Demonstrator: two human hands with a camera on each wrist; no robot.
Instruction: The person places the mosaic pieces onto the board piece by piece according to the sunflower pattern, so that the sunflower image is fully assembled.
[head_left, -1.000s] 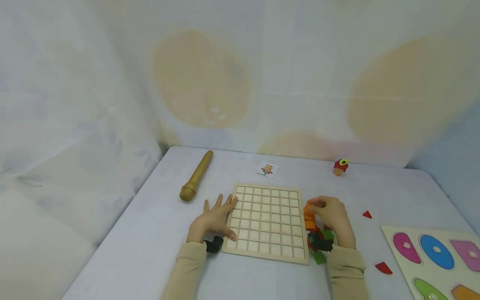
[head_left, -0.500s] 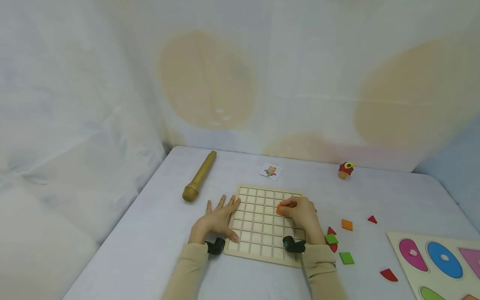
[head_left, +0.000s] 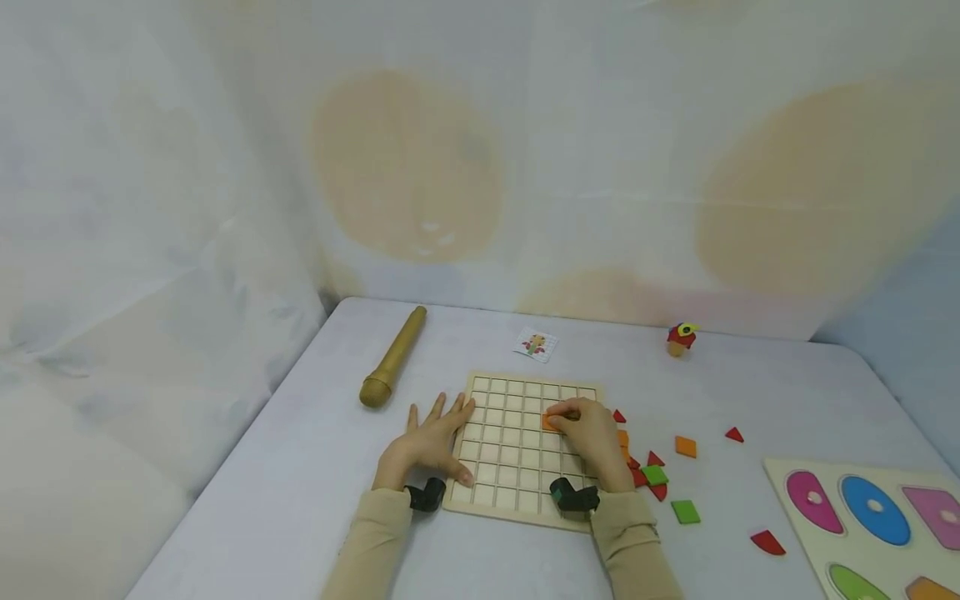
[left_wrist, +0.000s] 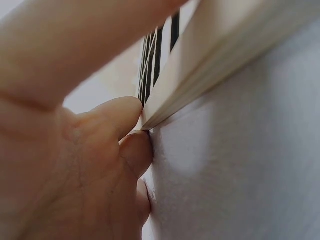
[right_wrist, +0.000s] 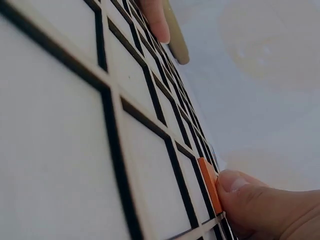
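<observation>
A pale wooden grid board lies on the table with square recessed cells. My left hand rests on its left edge, fingers spread; in the left wrist view, fingertips touch the board's side. Over the board's upper right cells, my right hand pinches an orange square tile between thumb and fingers. The right wrist view shows this tile right at a cell of the grid, with the thumb against it.
Red, green and orange tiles lie scattered right of the board. Farther right is a shape puzzle board. A gold microphone, a small picture card and a red bird figure stand or lie toward the back.
My right hand has moved left from the tile pile onto the board, carrying the orange square tile to an upper right cell. My left hand stays on the board's left edge.
</observation>
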